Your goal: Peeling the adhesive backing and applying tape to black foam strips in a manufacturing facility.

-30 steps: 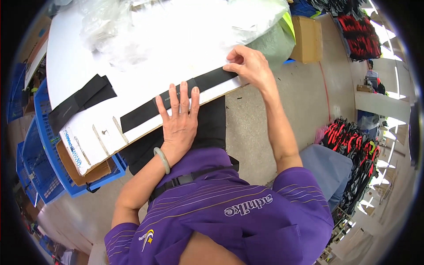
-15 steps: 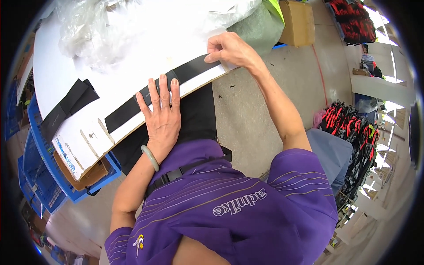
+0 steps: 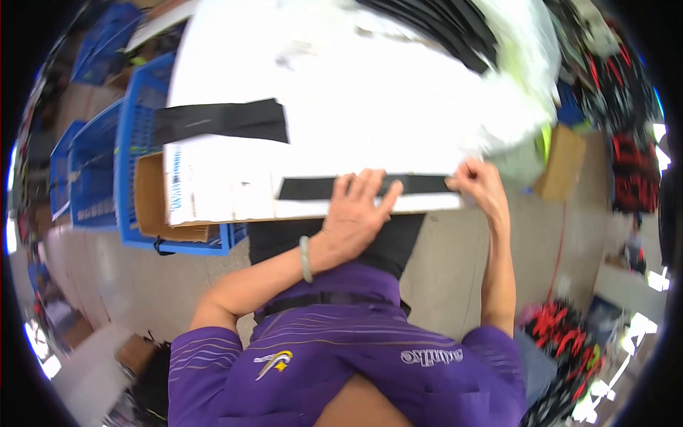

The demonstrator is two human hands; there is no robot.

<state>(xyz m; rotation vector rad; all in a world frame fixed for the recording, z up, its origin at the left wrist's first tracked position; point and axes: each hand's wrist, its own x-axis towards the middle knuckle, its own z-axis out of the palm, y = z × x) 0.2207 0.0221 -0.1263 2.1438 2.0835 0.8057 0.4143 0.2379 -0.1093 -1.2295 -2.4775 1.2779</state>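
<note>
A long black fabric strip [image 3: 427, 184] lies along the near edge of the white table [image 3: 341, 135]. My left hand [image 3: 358, 213] rests on its middle with fingers stretched out and apart, covering part of it. At the strip's right end, the thumb and fingers of my right hand [image 3: 481, 187] are pinched together on its tip; the fingertips are blurred. Farther left on the table lie more black strips [image 3: 235, 119], overlapping, their left end over the table's edge.
A bundle of black strips [image 3: 441, 25] lies at the far side, beside clear plastic bags [image 3: 523, 92]. Blue crates [image 3: 128, 171] and an open cardboard box [image 3: 151, 196] stand left of the table. At the right are a cardboard box [image 3: 564, 160] and black-and-red goods [image 3: 562, 334].
The view has turned, so the table edge now runs nearly level and the far bundle of strips shows. Both hands stay on the strip, the left flat and the right at its end.
</note>
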